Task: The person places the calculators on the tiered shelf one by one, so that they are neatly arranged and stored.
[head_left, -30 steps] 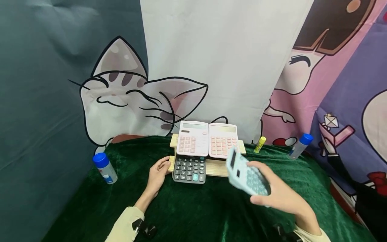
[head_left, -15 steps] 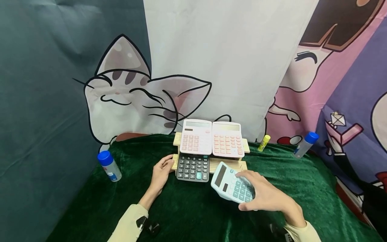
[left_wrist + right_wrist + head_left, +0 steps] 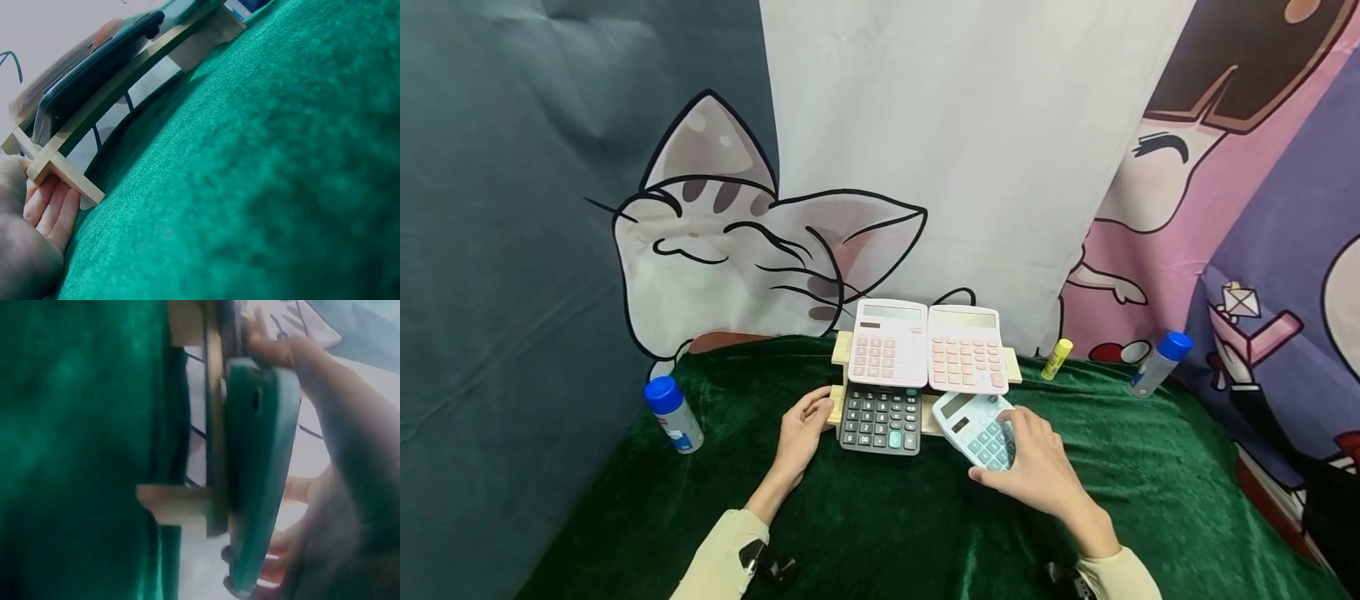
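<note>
A two-tier wooden rack (image 3: 1012,367) holds two pink calculators side by side on its upper tier, the left one (image 3: 887,343) and the right one (image 3: 967,348). Below them, a dark grey calculator (image 3: 881,420) leans on the lower tier at the left. My left hand (image 3: 801,435) holds the rack's left end; in the left wrist view its fingers (image 3: 55,209) lie against the wooden end piece. My right hand (image 3: 1037,465) grips a light blue calculator (image 3: 973,427) by its sides, tilted at the lower tier's right part. In the right wrist view this calculator (image 3: 259,475) is close beside the wooden bar.
Green velvet cloth (image 3: 880,525) covers the table. A blue-capped bottle (image 3: 676,415) stands at the left, another (image 3: 1159,364) at the right. A yellow glue stick (image 3: 1057,359) stands right of the rack. A printed curtain (image 3: 1000,167) hangs behind.
My right hand has carried the light blue calculator left and inward from the rack's front right to the lower tier, turning it more upright. My left hand stays at the rack's end.
</note>
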A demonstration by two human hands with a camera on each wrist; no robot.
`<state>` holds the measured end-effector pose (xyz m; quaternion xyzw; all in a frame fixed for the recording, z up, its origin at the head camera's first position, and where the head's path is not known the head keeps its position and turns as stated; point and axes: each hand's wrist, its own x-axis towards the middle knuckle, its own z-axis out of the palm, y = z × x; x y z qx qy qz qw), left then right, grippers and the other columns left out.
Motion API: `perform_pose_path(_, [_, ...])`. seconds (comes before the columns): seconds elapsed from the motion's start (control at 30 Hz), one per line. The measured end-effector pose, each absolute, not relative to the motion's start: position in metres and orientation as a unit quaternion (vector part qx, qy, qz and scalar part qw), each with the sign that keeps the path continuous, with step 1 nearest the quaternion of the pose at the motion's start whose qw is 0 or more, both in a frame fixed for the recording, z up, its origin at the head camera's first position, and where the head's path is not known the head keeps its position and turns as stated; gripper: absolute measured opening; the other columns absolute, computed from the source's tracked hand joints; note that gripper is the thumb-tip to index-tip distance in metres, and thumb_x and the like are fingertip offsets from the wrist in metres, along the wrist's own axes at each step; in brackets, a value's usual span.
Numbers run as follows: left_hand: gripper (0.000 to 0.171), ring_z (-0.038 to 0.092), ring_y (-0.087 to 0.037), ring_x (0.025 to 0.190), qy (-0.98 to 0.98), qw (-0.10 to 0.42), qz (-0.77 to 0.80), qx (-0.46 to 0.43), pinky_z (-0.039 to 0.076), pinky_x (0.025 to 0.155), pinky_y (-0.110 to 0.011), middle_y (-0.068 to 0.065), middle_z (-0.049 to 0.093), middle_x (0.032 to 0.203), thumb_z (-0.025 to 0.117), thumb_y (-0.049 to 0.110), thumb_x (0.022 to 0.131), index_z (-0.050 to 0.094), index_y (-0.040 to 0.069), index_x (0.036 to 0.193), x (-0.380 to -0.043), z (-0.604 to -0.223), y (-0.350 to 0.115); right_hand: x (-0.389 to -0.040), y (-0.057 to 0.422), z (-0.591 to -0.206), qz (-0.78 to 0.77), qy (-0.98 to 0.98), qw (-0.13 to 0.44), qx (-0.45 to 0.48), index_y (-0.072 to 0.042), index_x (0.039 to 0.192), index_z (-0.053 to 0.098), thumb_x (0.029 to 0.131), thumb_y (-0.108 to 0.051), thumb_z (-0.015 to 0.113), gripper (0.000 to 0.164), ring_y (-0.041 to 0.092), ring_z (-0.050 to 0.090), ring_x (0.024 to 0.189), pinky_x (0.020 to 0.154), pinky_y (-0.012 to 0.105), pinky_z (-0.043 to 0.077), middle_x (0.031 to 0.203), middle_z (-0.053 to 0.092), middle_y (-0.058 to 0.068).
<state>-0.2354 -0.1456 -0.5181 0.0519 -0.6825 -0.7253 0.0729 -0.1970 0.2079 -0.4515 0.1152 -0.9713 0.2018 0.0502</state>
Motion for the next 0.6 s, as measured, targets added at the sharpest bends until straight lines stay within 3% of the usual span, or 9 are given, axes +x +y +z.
perform_pose_path(0.2, [0.036,0.065,-0.006,0.098,-0.68,0.069,-0.729,0.05,0.056,0.079,-0.017,-0.021,0.065,0.126,0.058,0.017,0.102,0.059,0.004,0.136,-0.237,-0.519,-0.146,-0.194,0.202,-0.454,0.186,-0.973,0.034,0.13,-0.01,0.142,0.045,0.073,-0.071,0.074,0.097,0.048,0.035,0.135,0.104,0.069,0.033,0.157,0.028,0.025])
perform_pose_path(0.37, [0.036,0.066,-0.012,0.103,-0.684,0.07,-0.724,0.051,0.056,0.08,-0.017,-0.02,0.066,0.126,0.059,0.019,0.102,0.06,0.006,0.135,-0.239,-0.518,-0.147,-0.191,0.213,-0.443,0.202,-0.961,-0.027,0.187,-0.013,0.154,0.035,0.074,-0.057,0.081,0.103,0.045,0.029,0.14,0.105,0.068,0.035,0.164,0.018,0.018])
perform_pose_path(0.47, [0.036,0.065,-0.014,0.105,-0.687,0.069,-0.721,0.058,0.056,0.08,-0.016,-0.02,0.066,0.126,0.058,0.019,0.102,0.06,0.006,0.135,-0.238,-0.517,-0.147,-0.19,0.217,-0.439,0.205,-0.956,-0.037,0.205,-0.013,0.155,0.035,0.076,-0.047,0.084,0.099,0.044,0.032,0.138,0.103,0.064,0.039,0.163,0.021,0.018])
perform_pose_path(0.6, [0.036,0.065,-0.013,0.105,-0.688,0.065,-0.72,0.059,0.056,0.08,-0.017,-0.02,0.065,0.127,0.058,0.02,0.102,0.059,0.006,0.136,-0.236,-0.517,-0.146,-0.191,0.218,-0.439,0.19,-0.96,-0.005,0.206,-0.014,0.15,0.044,0.077,-0.039,0.085,0.088,0.041,0.042,0.129,0.1,0.061,0.042,0.157,0.032,0.019])
